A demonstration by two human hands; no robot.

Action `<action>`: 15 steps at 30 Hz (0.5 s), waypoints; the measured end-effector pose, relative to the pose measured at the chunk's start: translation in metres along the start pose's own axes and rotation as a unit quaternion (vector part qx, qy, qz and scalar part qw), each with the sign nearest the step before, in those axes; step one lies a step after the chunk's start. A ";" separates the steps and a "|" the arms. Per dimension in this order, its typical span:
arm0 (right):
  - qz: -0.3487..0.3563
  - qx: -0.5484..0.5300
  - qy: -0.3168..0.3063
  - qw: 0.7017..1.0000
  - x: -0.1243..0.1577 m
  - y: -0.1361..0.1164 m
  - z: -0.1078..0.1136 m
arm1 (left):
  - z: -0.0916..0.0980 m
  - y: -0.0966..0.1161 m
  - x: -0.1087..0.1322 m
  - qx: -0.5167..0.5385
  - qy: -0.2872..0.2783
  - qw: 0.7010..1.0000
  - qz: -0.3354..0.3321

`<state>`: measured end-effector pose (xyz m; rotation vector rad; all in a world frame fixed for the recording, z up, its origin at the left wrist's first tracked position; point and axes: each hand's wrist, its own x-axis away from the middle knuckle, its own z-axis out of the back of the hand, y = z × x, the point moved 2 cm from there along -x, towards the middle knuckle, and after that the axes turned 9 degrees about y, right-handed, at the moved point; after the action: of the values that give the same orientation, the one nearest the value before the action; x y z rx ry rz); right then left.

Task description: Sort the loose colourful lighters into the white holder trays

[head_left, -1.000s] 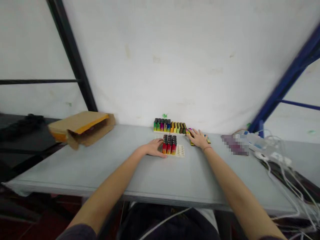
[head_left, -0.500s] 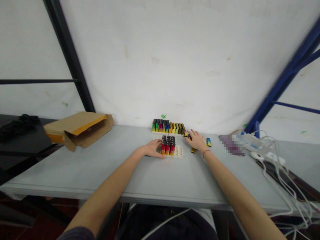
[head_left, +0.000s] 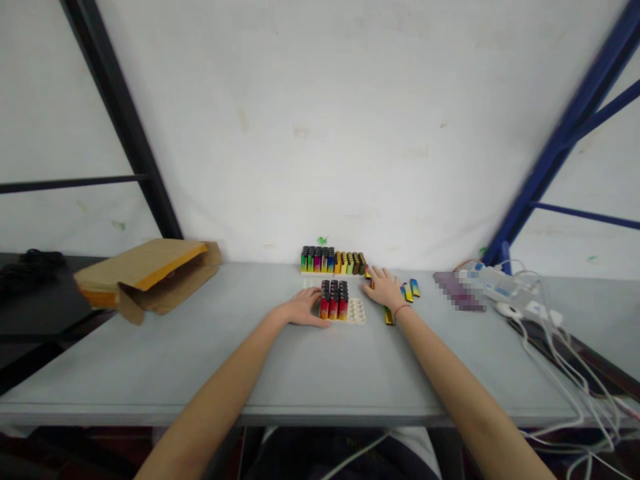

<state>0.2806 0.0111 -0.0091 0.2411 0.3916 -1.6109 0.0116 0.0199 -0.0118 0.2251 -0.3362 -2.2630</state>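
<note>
A white tray (head_left: pixel 357 313) lies mid-table, its left part filled with upright red-and-yellow lighters (head_left: pixel 334 300). My left hand (head_left: pixel 303 309) rests flat against the tray's left side, fingers touching it. My right hand (head_left: pixel 383 289) lies palm down just right of the tray, fingers spread over loose lighters on the table. More loose lighters (head_left: pixel 409 291) lie to its right, and one (head_left: pixel 389 316) sits by my wrist. A second tray, full of multicoloured lighters (head_left: pixel 333 261), stands against the wall behind.
An open cardboard box (head_left: pixel 143 275) lies at the left on the grey table (head_left: pixel 310 363). At the right sit a blurred purple object (head_left: pixel 457 292), a white power strip (head_left: pixel 505 291) and tangled white cables (head_left: pixel 565 347). Black and blue frame posts flank the white wall.
My right hand has slid left and nearer to the tray, uncovering loose lighters on its right. My left hand has stayed at the tray's side. The view has tilted a little.
</note>
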 end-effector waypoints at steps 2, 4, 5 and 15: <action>0.003 -0.011 -0.043 0.999 -0.003 -0.001 -0.001 | 0.001 0.000 0.000 0.003 0.002 1.000 -0.001; 0.013 -0.015 -0.048 0.999 0.001 -0.003 0.000 | 0.002 0.001 0.001 0.004 0.005 1.000 -0.002; 0.020 -0.015 -0.037 0.999 0.006 -0.005 0.002 | 0.002 0.001 0.001 0.005 0.005 1.000 -0.003; -0.137 -0.021 0.141 0.980 0.024 0.036 0.033 | 0.003 0.002 0.000 0.000 0.000 1.000 0.001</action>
<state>0.3165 -0.0252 0.0079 0.3994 0.6996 -1.8411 0.0121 0.0194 -0.0089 0.2246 -0.3352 -2.2619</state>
